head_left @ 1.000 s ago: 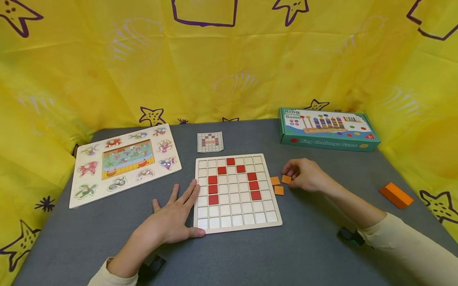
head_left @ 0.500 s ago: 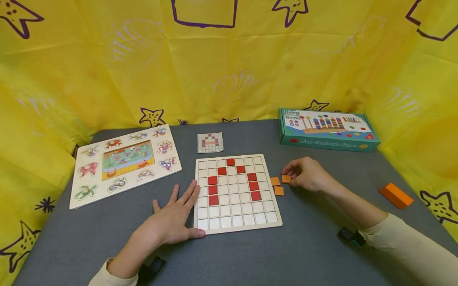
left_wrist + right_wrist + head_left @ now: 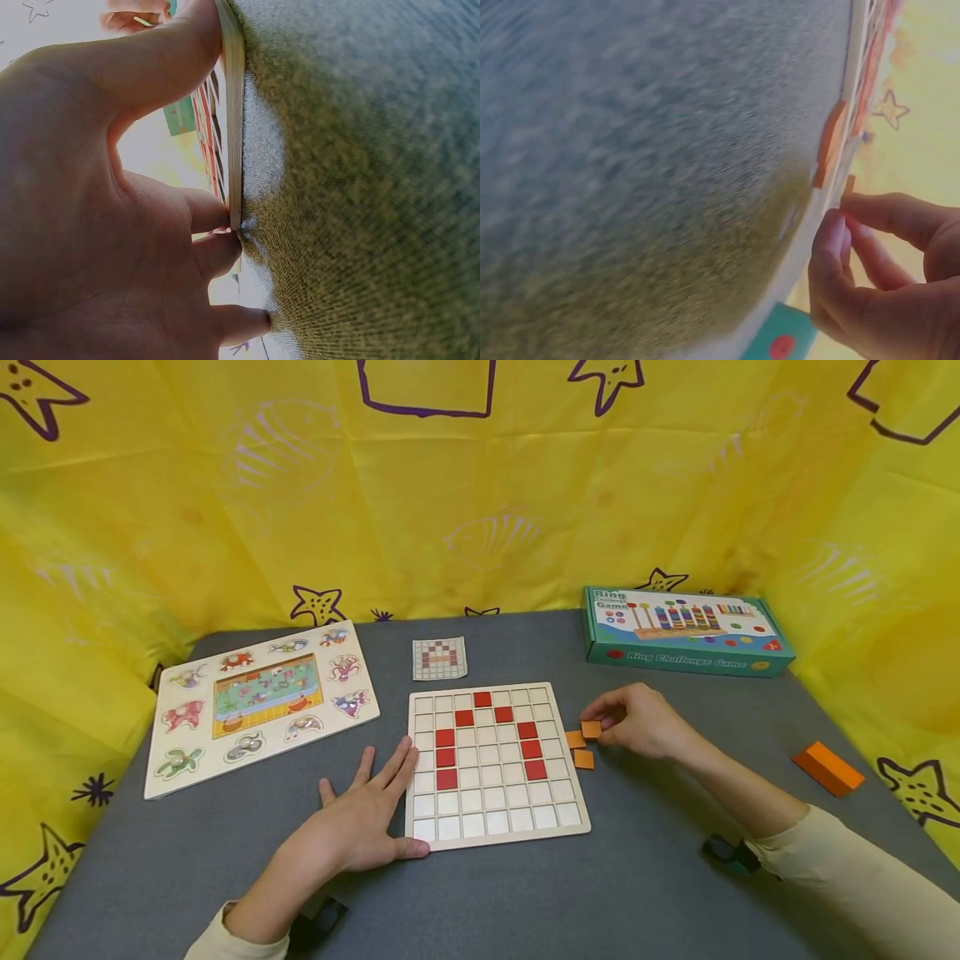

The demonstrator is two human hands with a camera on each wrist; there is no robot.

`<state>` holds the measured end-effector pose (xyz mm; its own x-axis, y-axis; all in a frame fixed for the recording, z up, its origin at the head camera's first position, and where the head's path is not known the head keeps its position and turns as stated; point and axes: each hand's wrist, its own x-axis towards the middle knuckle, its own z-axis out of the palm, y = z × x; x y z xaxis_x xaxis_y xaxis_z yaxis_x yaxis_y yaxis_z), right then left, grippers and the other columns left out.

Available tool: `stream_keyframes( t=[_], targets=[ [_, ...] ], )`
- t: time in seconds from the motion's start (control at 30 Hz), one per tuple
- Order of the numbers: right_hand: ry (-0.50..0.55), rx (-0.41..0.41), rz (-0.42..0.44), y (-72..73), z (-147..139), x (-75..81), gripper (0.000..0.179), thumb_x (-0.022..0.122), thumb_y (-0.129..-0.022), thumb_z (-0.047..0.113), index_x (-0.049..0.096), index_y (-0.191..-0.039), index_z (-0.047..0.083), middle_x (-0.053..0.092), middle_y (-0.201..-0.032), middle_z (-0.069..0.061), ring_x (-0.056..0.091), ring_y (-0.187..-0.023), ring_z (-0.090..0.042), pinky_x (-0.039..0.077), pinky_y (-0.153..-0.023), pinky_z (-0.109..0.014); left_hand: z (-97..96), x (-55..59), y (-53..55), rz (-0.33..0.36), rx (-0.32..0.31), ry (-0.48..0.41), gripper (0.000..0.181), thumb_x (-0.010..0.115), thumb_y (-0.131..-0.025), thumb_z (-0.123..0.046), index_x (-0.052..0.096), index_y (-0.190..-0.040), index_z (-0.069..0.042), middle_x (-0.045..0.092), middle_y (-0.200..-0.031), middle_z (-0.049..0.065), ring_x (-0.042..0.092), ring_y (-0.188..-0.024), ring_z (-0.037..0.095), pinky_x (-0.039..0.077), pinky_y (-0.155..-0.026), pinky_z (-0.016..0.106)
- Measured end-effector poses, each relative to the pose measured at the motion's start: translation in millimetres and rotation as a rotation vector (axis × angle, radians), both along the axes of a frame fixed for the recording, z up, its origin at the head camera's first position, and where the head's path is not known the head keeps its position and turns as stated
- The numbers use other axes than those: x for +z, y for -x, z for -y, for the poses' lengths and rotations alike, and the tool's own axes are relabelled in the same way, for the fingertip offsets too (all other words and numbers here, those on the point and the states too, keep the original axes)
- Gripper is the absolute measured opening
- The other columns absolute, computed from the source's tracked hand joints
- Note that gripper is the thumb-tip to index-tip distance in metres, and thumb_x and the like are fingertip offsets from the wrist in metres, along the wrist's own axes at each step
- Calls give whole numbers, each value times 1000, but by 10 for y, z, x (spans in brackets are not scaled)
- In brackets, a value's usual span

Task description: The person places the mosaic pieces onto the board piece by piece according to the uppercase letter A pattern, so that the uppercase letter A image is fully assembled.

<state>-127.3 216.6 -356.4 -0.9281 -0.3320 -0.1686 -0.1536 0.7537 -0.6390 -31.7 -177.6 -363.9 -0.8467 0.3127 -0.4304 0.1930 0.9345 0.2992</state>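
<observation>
My left hand (image 3: 367, 818) lies spread at the left edge of a wooden grid board (image 3: 491, 842), its thumb on the near corner and its fingertips along the side. Several red square tiles (image 3: 531, 749) sit in the board's cells, forming an arch. Off the board's right edge, my right hand (image 3: 637, 722) pinches an orange square tile (image 3: 591, 729) between thumb and fingers. In the right wrist view this tile (image 3: 848, 185) stands above the tabletop at the fingertips. Two more orange tiles (image 3: 584, 760) lie on the table by the board's right side.
A small pattern card (image 3: 439, 673) lies behind the board. To the left is a sea-animal puzzle board (image 3: 262, 752). A green Ring Challenge Game box (image 3: 690, 661) stands at the back right, and an orange block (image 3: 828, 768) lies far right. Yellow curtain (image 3: 480, 493) surrounds the grey table.
My right hand has picked up the rightmost orange tile and shifted slightly left with it, toward the board. The left hand has stayed in place.
</observation>
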Motion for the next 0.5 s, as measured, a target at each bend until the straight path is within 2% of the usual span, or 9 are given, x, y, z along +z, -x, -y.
stream_keyframes(
  t=[0.5],
  targets=[
    [50, 30, 16, 44, 355, 21, 27, 83, -81, 3, 81, -108, 9, 77, -99, -4, 65, -87, -19, 55, -78, -31, 4, 7, 2, -4, 0, -11, 124, 78, -81, -68, 5, -170, -23, -7, -177, -6, -1, -160, 49, 5, -98, 95]
  ],
)
